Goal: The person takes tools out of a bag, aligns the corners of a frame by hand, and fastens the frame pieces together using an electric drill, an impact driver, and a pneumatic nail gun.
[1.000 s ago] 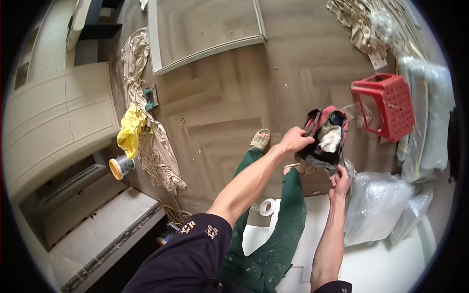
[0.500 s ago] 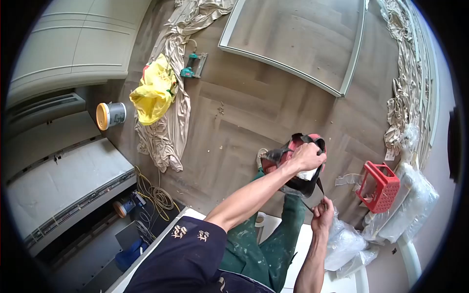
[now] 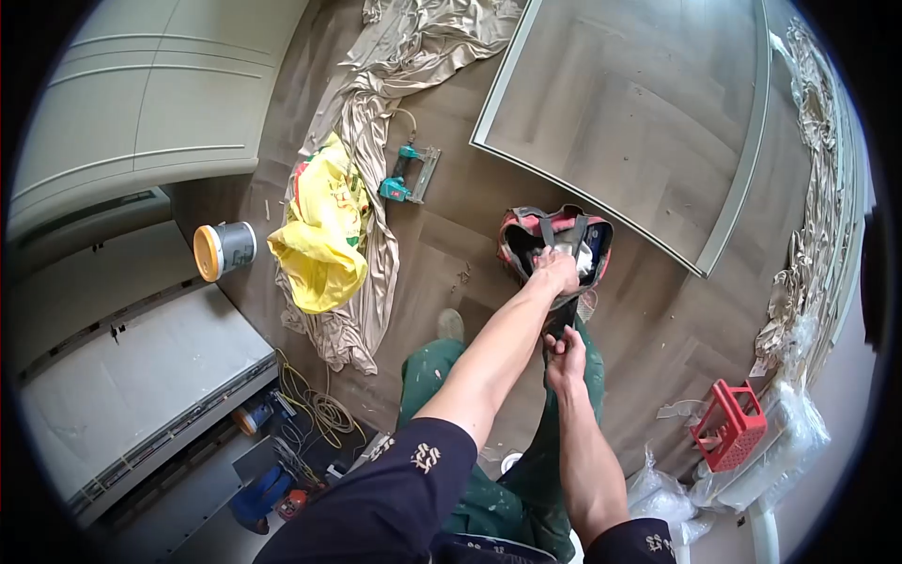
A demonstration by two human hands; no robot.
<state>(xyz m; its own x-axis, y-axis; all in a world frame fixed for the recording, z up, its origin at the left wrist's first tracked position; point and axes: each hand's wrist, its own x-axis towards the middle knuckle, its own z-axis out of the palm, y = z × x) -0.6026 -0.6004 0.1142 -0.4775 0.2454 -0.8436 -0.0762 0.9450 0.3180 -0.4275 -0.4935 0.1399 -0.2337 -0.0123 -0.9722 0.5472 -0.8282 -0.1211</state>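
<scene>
A red-and-black tool bag (image 3: 609,263) stands open on the floor before my legs, its black handles up and something white showing inside. My left hand (image 3: 560,271) reaches into its mouth with the fingers bent; what they hold, if anything, is hidden. Close below, my right hand (image 3: 565,359) grips a dark strap or flap (image 3: 561,321) at the near side of the bag. My green, paint-spotted trousers (image 3: 434,368) show on both sides of my left forearm.
A teal nail gun (image 3: 399,186) lies by a yellow bag (image 3: 324,235) on a crumpled drop cloth (image 3: 362,320). A bucket (image 3: 225,249) lies to the left. A large frame (image 3: 601,202) spans the floor ahead. A red step stool (image 3: 729,428) and plastic-wrapped items (image 3: 775,442) are at right.
The tool bag now sits farther from me and more upright, its mouth facing up. My left hand has gone from its rim into the opening; my right hand has moved left and up. The view has shifted.
</scene>
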